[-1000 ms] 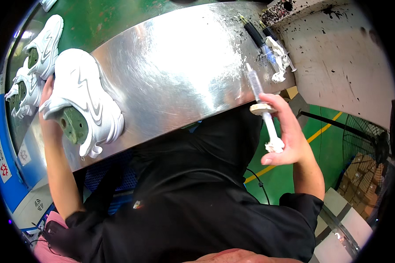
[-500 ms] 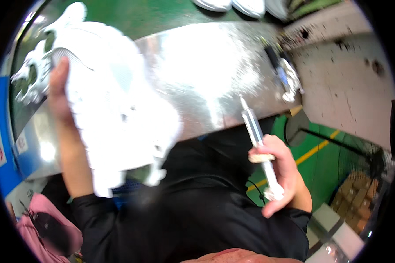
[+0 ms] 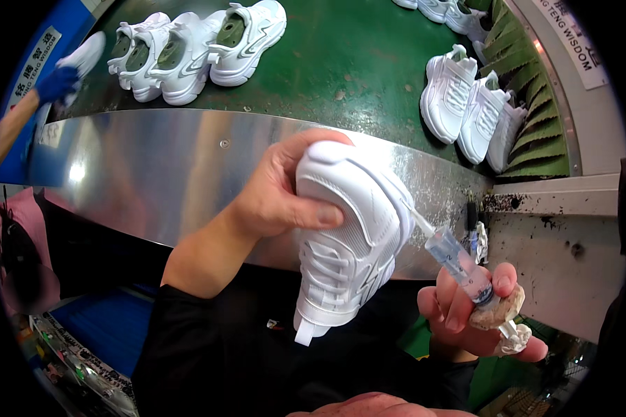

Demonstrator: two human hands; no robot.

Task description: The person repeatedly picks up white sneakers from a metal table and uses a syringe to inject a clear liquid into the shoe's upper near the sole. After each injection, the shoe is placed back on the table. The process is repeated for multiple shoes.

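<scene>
Over tabletop (image 3: 153, 174), gripping shoe (image 3: 348, 222) in closed left hand (image 3: 275, 191), syringe (image 3: 459, 263) in curled right hand (image 3: 458, 321); seemingly treating sole edge (image 3: 400, 217), needing steady aim.

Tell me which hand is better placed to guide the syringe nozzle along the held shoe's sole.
Right, most likely: the right hand holds the syringe, its nozzle at or near the sole edge, while the left hand is occupied gripping the white shoe.

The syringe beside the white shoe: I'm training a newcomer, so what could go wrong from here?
The syringe points at the sole edge, so a slip of the right hand might scratch or smear the white shoe. Only the left hand grips that shoe, so it could twist.
</scene>
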